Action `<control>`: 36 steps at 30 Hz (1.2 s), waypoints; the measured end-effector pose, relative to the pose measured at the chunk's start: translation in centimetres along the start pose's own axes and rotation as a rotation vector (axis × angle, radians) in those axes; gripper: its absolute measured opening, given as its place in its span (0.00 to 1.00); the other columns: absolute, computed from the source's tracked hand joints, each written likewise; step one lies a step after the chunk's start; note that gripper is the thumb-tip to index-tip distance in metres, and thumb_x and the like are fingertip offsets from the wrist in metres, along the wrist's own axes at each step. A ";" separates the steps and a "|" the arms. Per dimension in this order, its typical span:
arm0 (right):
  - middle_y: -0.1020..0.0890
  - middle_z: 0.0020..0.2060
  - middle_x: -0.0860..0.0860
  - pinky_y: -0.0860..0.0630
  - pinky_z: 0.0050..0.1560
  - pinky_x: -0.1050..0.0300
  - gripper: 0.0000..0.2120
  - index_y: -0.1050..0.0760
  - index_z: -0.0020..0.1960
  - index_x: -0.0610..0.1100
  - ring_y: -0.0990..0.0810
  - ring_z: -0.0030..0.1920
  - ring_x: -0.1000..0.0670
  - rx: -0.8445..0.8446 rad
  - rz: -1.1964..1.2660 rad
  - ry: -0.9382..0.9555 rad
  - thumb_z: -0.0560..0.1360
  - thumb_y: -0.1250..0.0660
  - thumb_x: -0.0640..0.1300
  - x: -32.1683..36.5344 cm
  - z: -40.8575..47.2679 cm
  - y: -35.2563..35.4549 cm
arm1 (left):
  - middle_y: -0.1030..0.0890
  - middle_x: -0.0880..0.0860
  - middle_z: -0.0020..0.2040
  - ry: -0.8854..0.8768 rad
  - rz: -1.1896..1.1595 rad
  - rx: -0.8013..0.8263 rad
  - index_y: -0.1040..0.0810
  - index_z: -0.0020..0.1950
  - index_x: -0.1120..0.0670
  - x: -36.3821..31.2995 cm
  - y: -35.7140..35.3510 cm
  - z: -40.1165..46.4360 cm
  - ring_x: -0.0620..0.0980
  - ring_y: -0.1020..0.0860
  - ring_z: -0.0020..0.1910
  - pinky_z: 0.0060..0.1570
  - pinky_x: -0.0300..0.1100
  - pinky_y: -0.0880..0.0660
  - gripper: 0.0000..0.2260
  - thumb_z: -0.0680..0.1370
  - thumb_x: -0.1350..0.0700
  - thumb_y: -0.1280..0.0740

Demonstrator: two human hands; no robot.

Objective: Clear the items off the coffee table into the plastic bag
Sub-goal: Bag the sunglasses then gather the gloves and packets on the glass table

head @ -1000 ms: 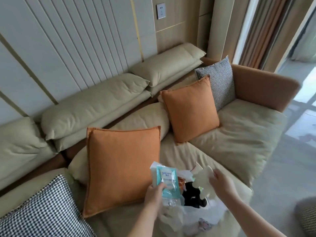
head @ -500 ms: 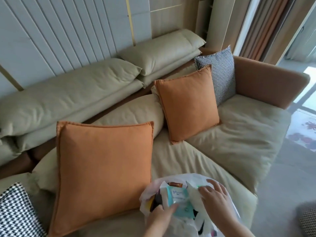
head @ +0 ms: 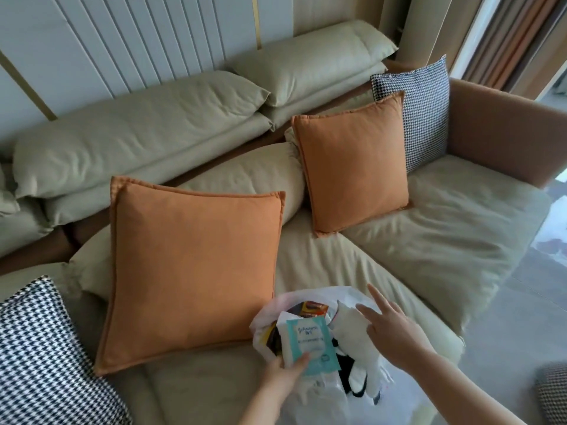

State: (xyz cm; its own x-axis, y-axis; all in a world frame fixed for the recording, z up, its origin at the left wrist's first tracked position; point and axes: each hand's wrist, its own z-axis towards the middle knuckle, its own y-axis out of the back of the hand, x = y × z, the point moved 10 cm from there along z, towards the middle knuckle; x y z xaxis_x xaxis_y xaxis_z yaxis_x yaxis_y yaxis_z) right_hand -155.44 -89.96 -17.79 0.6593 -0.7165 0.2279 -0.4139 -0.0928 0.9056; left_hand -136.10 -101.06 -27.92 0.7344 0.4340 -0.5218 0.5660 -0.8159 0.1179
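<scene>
A white plastic bag (head: 310, 394) lies open on the sofa seat at the bottom middle. My left hand (head: 283, 377) grips a teal and white wipes packet (head: 310, 342) by its lower edge, holding it in the bag's mouth. Behind the packet I see a dark orange snack wrapper (head: 313, 308) and dark items inside the bag. My right hand (head: 391, 329) hovers over the bag's right side with its fingers spread, resting on or just above a crumpled white fold of the bag (head: 352, 332). The coffee table is out of view.
The beige sofa (head: 445, 240) fills the view. A large orange cushion (head: 190, 277) leans just left of the bag, a second orange cushion (head: 352, 167) stands further back, and houndstooth cushions (head: 40, 357) sit at the sofa's ends. Grey floor (head: 521, 326) lies to the right.
The wipes packet has gone lower into the bag's mouth with my left hand. My right hand has let go of the bag's edge and spread its fingers. The view has tilted down.
</scene>
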 end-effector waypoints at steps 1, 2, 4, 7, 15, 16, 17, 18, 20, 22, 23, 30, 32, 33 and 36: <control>0.58 0.77 0.58 0.27 0.62 0.56 0.26 0.42 0.73 0.59 0.45 0.75 0.51 0.007 0.005 0.007 0.77 0.46 0.44 -0.3 -0.1 0.0 | 0.19 0.54 0.53 -0.012 -0.040 -0.023 0.24 0.63 0.58 -0.1 0.3 -0.3 0.51 0.22 0.48 0.42 0.37 0.25 0.23 0.72 0.50 0.27; 0.59 0.77 0.58 0.29 0.63 0.56 0.29 0.43 0.74 0.60 0.45 0.75 0.51 0.027 -0.012 0.022 0.75 0.44 0.43 -0.5 -0.2 -0.1 | 0.18 0.53 0.50 -0.025 -0.058 -0.049 0.23 0.60 0.59 -0.2 0.6 -0.4 0.51 0.20 0.47 0.42 0.39 0.23 0.21 0.71 0.51 0.25; 0.62 0.76 0.55 0.29 0.63 0.56 0.32 0.47 0.75 0.60 0.45 0.74 0.49 0.068 -0.132 0.085 0.74 0.42 0.42 -0.8 -0.7 -0.5 | 0.18 0.52 0.48 -0.064 -0.028 -0.114 0.22 0.52 0.56 -0.5 1.2 -0.9 0.51 0.19 0.47 0.47 0.43 0.21 0.17 0.69 0.51 0.24; 0.52 0.77 0.49 0.25 0.56 0.57 0.33 0.48 0.76 0.55 0.36 0.70 0.47 0.095 -0.257 0.115 0.76 0.42 0.37 -2.2 -1.1 -1.1 | 0.21 0.51 0.49 -0.150 0.177 -0.223 0.29 0.41 0.45 -1.9 2.2 -2.0 0.50 0.19 0.47 0.50 0.48 0.20 0.15 0.66 0.44 0.24; 0.28 0.39 0.53 0.28 0.37 0.53 0.04 0.24 0.43 0.45 0.23 0.42 0.46 -0.349 0.213 -0.105 0.75 0.33 0.45 -3.7 -1.7 5.0 | 0.19 0.50 0.38 -0.406 0.340 -0.384 0.18 0.39 0.50 -6.8 4.6 -6.7 0.49 0.20 0.39 0.39 0.42 0.23 0.24 0.60 0.31 0.34; 0.29 0.40 0.52 0.28 0.38 0.52 0.05 0.23 0.43 0.43 0.23 0.43 0.45 -0.397 0.355 -0.163 0.74 0.32 0.45 -4.3 -1.9 5.6 | 0.21 0.50 0.34 -0.436 0.342 -0.386 0.21 0.34 0.50 -7.4 4.6 -7.6 0.50 0.21 0.37 0.39 0.42 0.26 0.19 0.64 0.34 0.33; 0.29 0.42 0.52 0.29 0.40 0.53 0.06 0.23 0.43 0.40 0.24 0.44 0.45 -0.431 0.475 -0.210 0.74 0.31 0.44 -4.9 -2.0 6.1 | 0.25 0.49 0.33 -0.454 0.356 -0.389 0.26 0.30 0.47 -8.1 4.8 -8.3 0.50 0.24 0.37 0.40 0.42 0.28 0.14 0.69 0.40 0.32; 0.29 0.44 0.51 0.32 0.42 0.56 0.07 0.23 0.44 0.38 0.26 0.45 0.45 -0.435 0.556 -0.251 0.73 0.31 0.42 -5.4 -2.0 6.2 | 0.27 0.50 0.34 -0.488 0.376 -0.398 0.28 0.31 0.44 -8.9 5.0 -8.9 0.51 0.25 0.40 0.43 0.42 0.30 0.12 0.73 0.46 0.32; 0.26 0.46 0.49 0.35 0.44 0.58 0.05 0.24 0.46 0.37 0.26 0.47 0.45 -0.409 0.632 -0.282 0.73 0.32 0.39 -5.8 -2.2 6.2 | 0.25 0.54 0.43 -0.532 0.414 -0.429 0.18 0.44 0.49 -10.2 5.4 -9.3 0.53 0.23 0.48 0.49 0.41 0.30 0.05 0.76 0.56 0.34; 0.22 0.42 0.46 0.30 0.42 0.52 0.04 0.28 0.47 0.41 0.24 0.43 0.42 -0.357 0.640 -0.293 0.73 0.35 0.36 -5.5 -2.3 6.0 | 0.22 0.55 0.53 -0.550 0.428 -0.448 0.19 0.58 0.54 -11.4 5.6 -9.7 0.52 0.23 0.55 0.54 0.39 0.29 0.12 0.77 0.60 0.36; 0.22 0.39 0.47 0.29 0.41 0.51 0.06 0.29 0.50 0.43 0.24 0.42 0.42 -0.312 0.602 -0.276 0.73 0.37 0.36 -5.2 -2.2 5.8 | 0.23 0.55 0.57 -0.556 0.413 -0.443 0.20 0.61 0.53 -12.0 5.6 -9.9 0.51 0.23 0.57 0.56 0.38 0.29 0.14 0.77 0.60 0.37; 0.30 0.34 0.50 0.36 0.34 0.54 0.17 0.33 0.30 0.45 0.30 0.36 0.47 -0.223 0.577 -0.254 0.76 0.34 0.44 -3.7 -1.8 7.4 | 0.24 0.53 0.65 -0.569 0.312 -0.419 0.26 0.67 0.55 -14.4 6.2 -12.1 0.50 0.26 0.65 0.61 0.39 0.31 0.16 0.80 0.59 0.41; 0.27 0.38 0.48 0.36 0.37 0.55 0.10 0.25 0.36 0.39 0.29 0.38 0.47 -0.269 0.643 -0.263 0.75 0.33 0.43 -3.7 -2.3 8.6 | 0.23 0.53 0.65 -0.604 0.312 -0.472 0.25 0.66 0.56 -15.2 6.7 -13.3 0.50 0.26 0.65 0.63 0.41 0.31 0.16 0.80 0.60 0.42; 0.26 0.40 0.47 0.36 0.39 0.56 0.07 0.22 0.42 0.37 0.27 0.41 0.46 -0.280 0.647 -0.244 0.74 0.32 0.42 -3.4 -2.6 9.2 | 0.23 0.53 0.65 -0.620 0.313 -0.509 0.25 0.66 0.55 -15.4 7.0 -13.9 0.51 0.26 0.65 0.63 0.41 0.31 0.16 0.80 0.61 0.42; 0.21 0.47 0.43 0.34 0.44 0.57 0.08 0.22 0.51 0.38 0.23 0.48 0.43 -0.253 0.593 -0.206 0.75 0.35 0.40 -2.7 -3.2 9.2 | 0.21 0.52 0.63 -0.613 0.369 -0.578 0.24 0.65 0.54 -14.3 6.7 -15.1 0.51 0.24 0.63 0.61 0.42 0.29 0.15 0.80 0.61 0.42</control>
State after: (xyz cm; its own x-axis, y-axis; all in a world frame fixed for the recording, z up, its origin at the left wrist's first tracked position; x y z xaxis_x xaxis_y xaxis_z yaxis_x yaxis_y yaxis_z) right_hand -158.98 -86.65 -8.91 0.2223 -0.7159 0.6619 -0.4929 0.5032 0.7098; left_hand -137.17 -106.96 -6.95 0.6719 -0.2293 -0.7043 0.5557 -0.4726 0.6840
